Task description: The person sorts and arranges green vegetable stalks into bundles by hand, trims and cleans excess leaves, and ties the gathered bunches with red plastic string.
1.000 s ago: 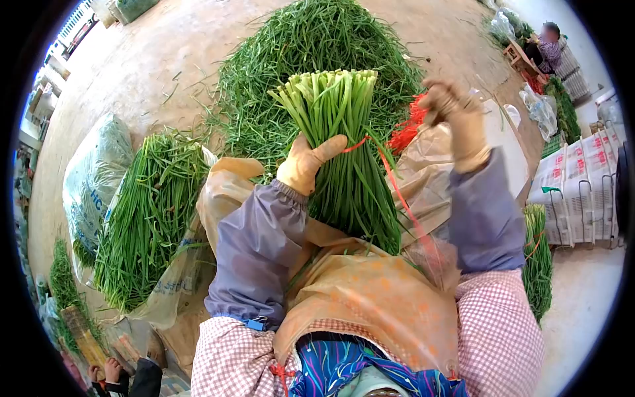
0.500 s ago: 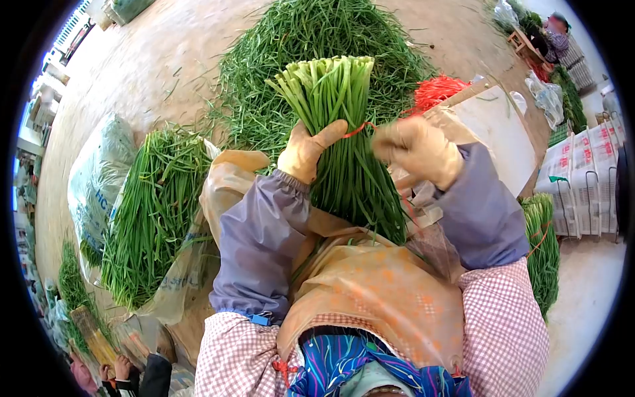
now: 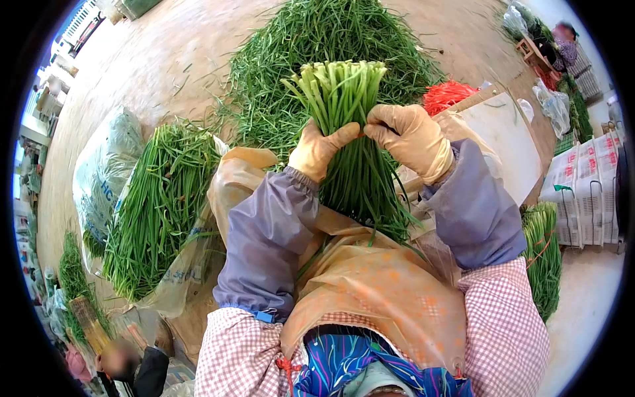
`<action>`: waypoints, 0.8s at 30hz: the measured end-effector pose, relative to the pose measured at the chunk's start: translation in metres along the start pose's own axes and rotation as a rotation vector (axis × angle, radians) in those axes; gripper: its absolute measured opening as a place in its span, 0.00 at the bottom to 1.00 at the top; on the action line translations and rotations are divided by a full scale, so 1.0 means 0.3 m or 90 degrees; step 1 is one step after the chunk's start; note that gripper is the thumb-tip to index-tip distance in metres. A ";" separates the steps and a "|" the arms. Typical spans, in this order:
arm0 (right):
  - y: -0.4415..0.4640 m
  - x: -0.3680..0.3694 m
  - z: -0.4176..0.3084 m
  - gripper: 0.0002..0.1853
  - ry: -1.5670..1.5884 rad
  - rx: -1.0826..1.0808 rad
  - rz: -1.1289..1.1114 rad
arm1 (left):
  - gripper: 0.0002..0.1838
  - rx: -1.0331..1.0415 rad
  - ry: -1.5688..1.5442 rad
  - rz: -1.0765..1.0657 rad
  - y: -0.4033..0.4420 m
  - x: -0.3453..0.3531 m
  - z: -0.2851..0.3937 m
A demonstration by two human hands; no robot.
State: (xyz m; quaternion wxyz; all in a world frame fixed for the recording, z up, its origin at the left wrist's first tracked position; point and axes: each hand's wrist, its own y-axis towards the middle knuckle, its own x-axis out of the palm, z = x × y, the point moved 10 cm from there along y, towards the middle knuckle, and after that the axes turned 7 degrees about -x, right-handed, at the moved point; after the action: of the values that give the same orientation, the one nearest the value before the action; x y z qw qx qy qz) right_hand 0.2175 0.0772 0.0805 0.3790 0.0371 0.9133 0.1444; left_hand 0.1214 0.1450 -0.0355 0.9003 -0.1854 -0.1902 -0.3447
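Observation:
An upright bunch of green chives (image 3: 340, 92) stands over my lap, its pale cut ends on top and its leaves hanging down. My gloved left hand (image 3: 317, 151) is wrapped round the bunch from the left, the thumb lying across its front. Close by on the right, my gloved right hand (image 3: 413, 140) is closed in a pinch against the bunch's side, near the left thumb tip. Between thumb and pinching fingers a bit of red tie (image 3: 361, 134) shows; the rest of it is hidden.
Ahead lies a large heap of loose chives (image 3: 331, 33). Red ties (image 3: 450, 97) lie beside a pale board (image 3: 493, 132). More chives (image 3: 159, 212) rest on plastic at left, near a filled bag (image 3: 106, 172). A tied bunch (image 3: 542, 258) and white crates (image 3: 582, 185) are right. Other people sit farther off.
My right hand has come in from the right, with the red tie, to the bunch's side near my left thumb. The left hand still grips the bunch. The whole view has shifted slightly.

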 end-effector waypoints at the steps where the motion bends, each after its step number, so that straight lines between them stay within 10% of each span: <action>1: -0.010 0.035 0.037 0.04 0.136 0.084 -0.065 | 0.34 0.009 0.034 -0.011 -0.005 0.013 0.014; 3: -0.060 0.089 0.060 0.03 0.404 0.255 -0.192 | 0.34 0.026 0.101 -0.040 -0.015 0.060 0.048; 6: -0.117 0.063 -0.140 0.07 0.740 -0.011 -0.399 | 0.31 0.083 0.123 -0.059 -0.003 0.094 0.050; 8: -0.150 0.038 -0.263 0.12 0.757 -0.210 -0.516 | 0.30 0.077 0.131 -0.050 0.017 0.081 0.019; 11: -0.144 0.053 -0.199 0.11 0.489 -0.026 -0.520 | 0.29 0.080 0.182 -0.054 0.031 0.074 0.008; 14: -0.104 0.006 -0.029 0.09 0.104 0.081 -0.209 | 0.28 0.109 0.157 -0.047 0.033 0.071 -0.005; 17: -0.100 -0.051 -0.012 0.08 0.197 0.081 -0.005 | 0.26 0.101 0.148 -0.032 0.021 0.080 0.000; 24: -0.019 0.021 -0.256 0.16 -0.173 -0.348 0.087 | 0.29 0.207 0.249 -0.015 0.024 0.055 -0.050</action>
State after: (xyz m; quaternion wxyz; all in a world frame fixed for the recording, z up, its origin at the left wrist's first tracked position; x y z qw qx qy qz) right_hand 0.1594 0.0548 0.1261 0.4830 0.0141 0.7771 0.4033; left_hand 0.1412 0.1339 -0.0422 0.9340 0.0341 -0.0675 -0.3492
